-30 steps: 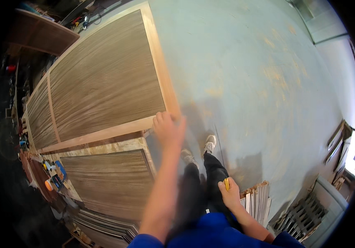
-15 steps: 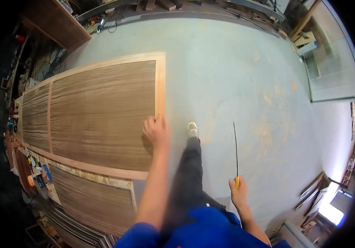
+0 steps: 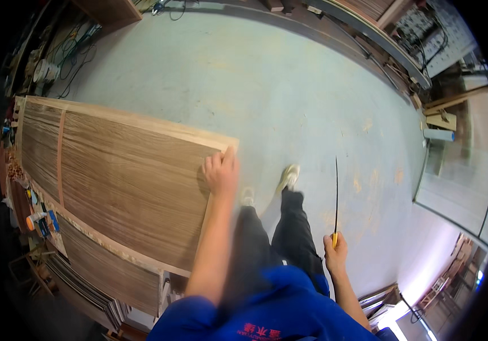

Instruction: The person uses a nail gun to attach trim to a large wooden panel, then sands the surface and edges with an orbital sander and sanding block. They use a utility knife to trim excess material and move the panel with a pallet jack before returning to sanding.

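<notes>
While the left hand (image 3: pixel 221 170) rests spread on the wood panel (image 3: pixel 124 182), the right hand's (image 3: pixel 336 253) grip pinches a thin blade (image 3: pixel 336 193).

I see a workshop floor (image 3: pixel 289 85) of smooth grey concrete with pale scuffed patches. Cables (image 3: pixel 73 51) and coils lie along its far left edge beside a wooden cabinet (image 3: pixel 110 8). Long timber lengths (image 3: pixel 369 28) run along the far wall. A stack of thin sheets (image 3: pixel 85 284) sits at lower left. Bright light enters at lower right near a wooden rack (image 3: pixel 449 278).
</notes>
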`<state>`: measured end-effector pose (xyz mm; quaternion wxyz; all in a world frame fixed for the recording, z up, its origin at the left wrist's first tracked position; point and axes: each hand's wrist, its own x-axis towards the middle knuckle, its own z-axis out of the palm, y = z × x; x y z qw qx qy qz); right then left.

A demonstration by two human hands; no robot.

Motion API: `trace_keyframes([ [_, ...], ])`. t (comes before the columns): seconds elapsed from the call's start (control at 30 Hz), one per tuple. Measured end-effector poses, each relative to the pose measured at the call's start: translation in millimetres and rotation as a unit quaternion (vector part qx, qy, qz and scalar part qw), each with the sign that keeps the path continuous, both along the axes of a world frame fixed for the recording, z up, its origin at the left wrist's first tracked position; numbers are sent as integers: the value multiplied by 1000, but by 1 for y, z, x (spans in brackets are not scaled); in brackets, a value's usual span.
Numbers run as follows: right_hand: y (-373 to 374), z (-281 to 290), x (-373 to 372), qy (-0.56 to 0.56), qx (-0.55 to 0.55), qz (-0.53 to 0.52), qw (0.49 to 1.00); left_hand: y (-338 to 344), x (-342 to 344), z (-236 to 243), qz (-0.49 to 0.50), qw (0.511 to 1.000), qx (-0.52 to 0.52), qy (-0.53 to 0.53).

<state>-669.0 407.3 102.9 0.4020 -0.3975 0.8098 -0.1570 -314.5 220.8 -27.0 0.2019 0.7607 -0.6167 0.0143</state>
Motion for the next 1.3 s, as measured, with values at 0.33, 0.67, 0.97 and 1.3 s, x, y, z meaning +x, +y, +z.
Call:
trace_keyframes([
  [0.33,-375,19,-18,-32,-40,229,972,-46,4,15,8,967,251,45],
  [0.67,-682,13,135,-73,-46,426,901,-15,-6,-59,32,920,224,319],
  [0.97,-780,59,435,-209,97,606,761,-282,194,104,275,776,48,566],
  [1.3,-845,64,820,-220,276,709,611,-471,504,117,387,617,-292,620],
])
